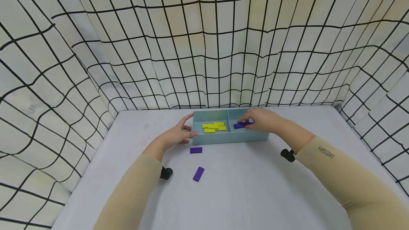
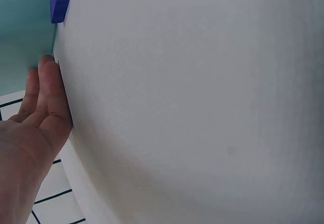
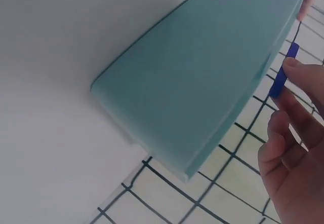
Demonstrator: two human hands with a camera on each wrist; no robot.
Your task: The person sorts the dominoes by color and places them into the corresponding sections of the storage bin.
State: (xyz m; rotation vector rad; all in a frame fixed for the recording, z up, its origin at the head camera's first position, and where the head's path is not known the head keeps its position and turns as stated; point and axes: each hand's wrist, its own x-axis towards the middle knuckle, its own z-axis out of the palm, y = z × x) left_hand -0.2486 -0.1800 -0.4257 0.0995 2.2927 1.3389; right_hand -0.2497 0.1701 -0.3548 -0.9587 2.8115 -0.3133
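A light blue-green box (image 1: 230,137) with two compartments stands on the table. Several yellow blocks (image 1: 211,126) lie in its left compartment. My left hand (image 1: 175,134) rests against the box's left end, its fingers fairly straight; in the left wrist view the left hand (image 2: 43,112) touches the box wall (image 2: 20,41). Over the right compartment, my right hand (image 1: 263,120) is above purple blocks (image 1: 239,125). The right wrist view shows the right hand (image 3: 298,143) pinching a purple block (image 3: 283,74) between thumb and finger, above the box's rim.
On the white table (image 1: 249,187), one purple block (image 1: 196,150) lies just before the box and another purple block (image 1: 198,174) lies nearer, tilted. Behind and at both sides hangs a white cloth with a black grid (image 1: 211,56).
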